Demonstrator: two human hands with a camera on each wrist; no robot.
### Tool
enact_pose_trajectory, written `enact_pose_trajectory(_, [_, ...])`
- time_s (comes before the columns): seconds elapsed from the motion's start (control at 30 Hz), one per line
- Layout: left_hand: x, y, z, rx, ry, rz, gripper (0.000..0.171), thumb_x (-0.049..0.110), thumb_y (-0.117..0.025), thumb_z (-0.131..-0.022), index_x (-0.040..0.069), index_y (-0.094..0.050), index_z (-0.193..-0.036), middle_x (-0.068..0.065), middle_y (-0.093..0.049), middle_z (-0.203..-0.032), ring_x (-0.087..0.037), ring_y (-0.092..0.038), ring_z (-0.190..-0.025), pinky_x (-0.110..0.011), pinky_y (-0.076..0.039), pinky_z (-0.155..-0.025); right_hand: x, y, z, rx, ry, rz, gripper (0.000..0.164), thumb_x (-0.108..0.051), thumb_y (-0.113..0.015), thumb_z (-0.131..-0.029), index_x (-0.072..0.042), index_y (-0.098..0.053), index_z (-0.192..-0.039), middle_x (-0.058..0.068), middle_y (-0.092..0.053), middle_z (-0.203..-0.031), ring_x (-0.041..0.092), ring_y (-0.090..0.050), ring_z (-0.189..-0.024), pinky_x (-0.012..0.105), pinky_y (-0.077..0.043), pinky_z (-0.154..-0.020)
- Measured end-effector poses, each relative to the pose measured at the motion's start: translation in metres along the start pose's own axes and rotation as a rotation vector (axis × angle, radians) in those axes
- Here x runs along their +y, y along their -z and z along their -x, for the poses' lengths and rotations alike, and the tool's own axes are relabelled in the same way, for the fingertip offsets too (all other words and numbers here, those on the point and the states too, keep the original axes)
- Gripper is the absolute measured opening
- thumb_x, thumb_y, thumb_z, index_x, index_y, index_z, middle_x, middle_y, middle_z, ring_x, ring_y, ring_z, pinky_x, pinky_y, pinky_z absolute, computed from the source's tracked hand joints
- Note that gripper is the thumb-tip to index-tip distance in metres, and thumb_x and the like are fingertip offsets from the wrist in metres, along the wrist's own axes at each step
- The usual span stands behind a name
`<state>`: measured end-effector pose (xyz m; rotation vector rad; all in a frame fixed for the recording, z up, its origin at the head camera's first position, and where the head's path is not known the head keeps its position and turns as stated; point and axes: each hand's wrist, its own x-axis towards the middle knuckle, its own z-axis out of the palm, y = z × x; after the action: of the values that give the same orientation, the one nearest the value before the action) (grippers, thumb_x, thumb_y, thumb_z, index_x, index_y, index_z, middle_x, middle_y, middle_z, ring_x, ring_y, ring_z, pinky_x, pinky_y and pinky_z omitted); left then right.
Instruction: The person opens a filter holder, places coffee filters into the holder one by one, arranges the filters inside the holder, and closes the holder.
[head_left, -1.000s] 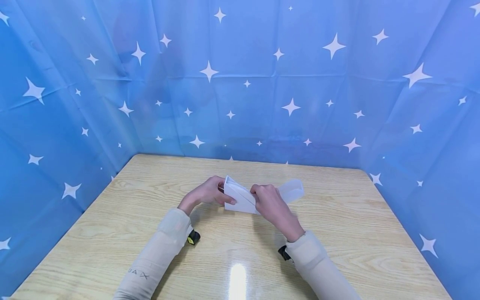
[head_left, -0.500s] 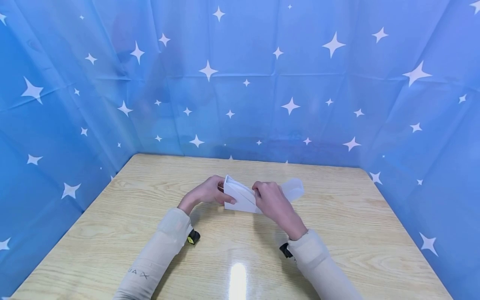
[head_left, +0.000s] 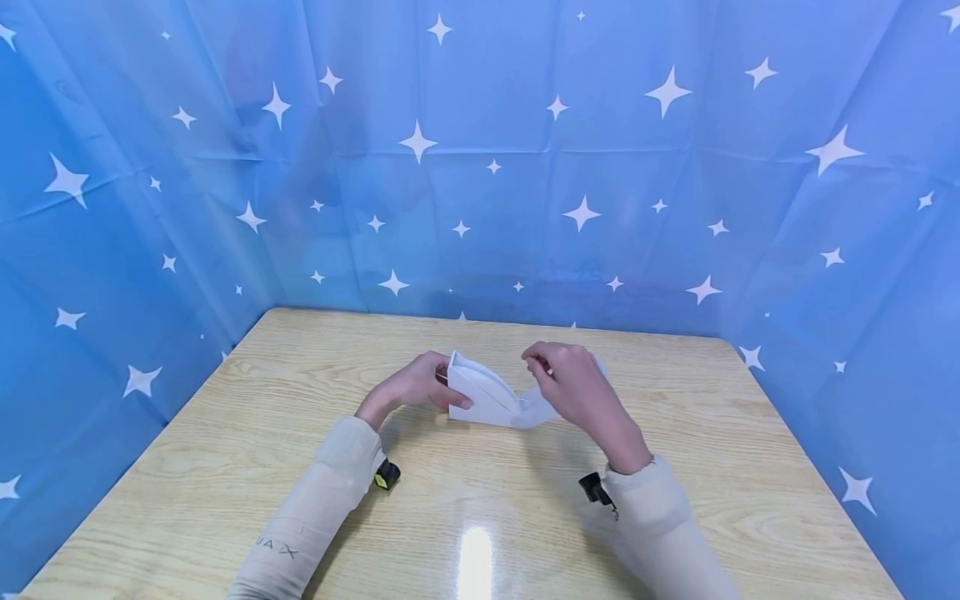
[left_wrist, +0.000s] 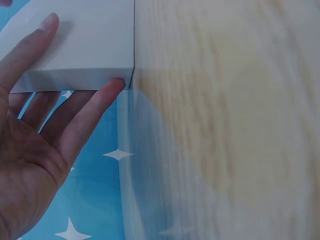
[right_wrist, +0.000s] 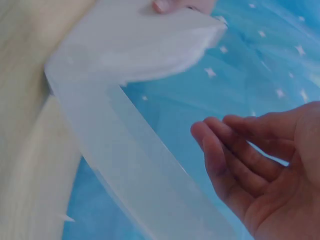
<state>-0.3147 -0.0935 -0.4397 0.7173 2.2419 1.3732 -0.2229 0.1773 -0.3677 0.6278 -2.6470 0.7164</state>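
Note:
A white box [head_left: 480, 404] with a sloping open top stands on its long edge on the table. White, sheet-like contents [right_wrist: 170, 52] bulge in a curve from its opening. My left hand [head_left: 417, 383] grips the tall end, thumb on the near face, fingers around the end wall; the left wrist view shows the little finger at the lower corner. From the low end a translucent flap [right_wrist: 135, 155] stretches out to the right. Above this flap, apart from the box, my right hand [head_left: 581, 385] hovers with loosely bent fingers and nothing visible between them.
The wood-grain table [head_left: 337, 533] extends around the box on all sides. Behind it and along both sides hangs a blue curtain [head_left: 495, 192] with white stars. Each wrist carries a small black camera mount.
My right hand has come off the box's low end, moving up and right. The contents bulge higher and more of the translucent flap shows. My left hand keeps its hold in place.

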Motion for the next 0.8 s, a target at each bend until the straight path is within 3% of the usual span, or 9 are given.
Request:
enact_pose_trajectory(0.47, [0.0,-0.001,0.0,-0.004,-0.001,-0.006,0.035,0.014,-0.088,-0.083,0.01,-0.074,-0.115,-0.008,-0.078,-0.103,-0.017,-0.073,-0.084,-0.044,-0.065,-0.073,0.019,0.046,0.008,0.088,-0.032,-0.043,0.021,-0.012,-0.06,-0.105,-0.004,-0.074,-0.118,0.013,-0.077,-0.106,0.026,-0.074,-0.089,0.044,-0.063,-0.078])
enact_pose_trajectory(0.8, [0.0,-0.001,-0.001,-0.002,0.003,-0.008,0.036,0.015,-0.088,-0.083,0.01,-0.074,-0.115,-0.007,-0.077,-0.104,-0.017,-0.072,-0.083,-0.044,-0.065,-0.073,0.042,0.072,0.018,0.094,-0.104,-0.066,0.023,-0.017,-0.063,-0.104,-0.006,-0.073,-0.122,0.014,-0.076,-0.112,0.028,-0.072,-0.098,0.041,-0.06,-0.084])
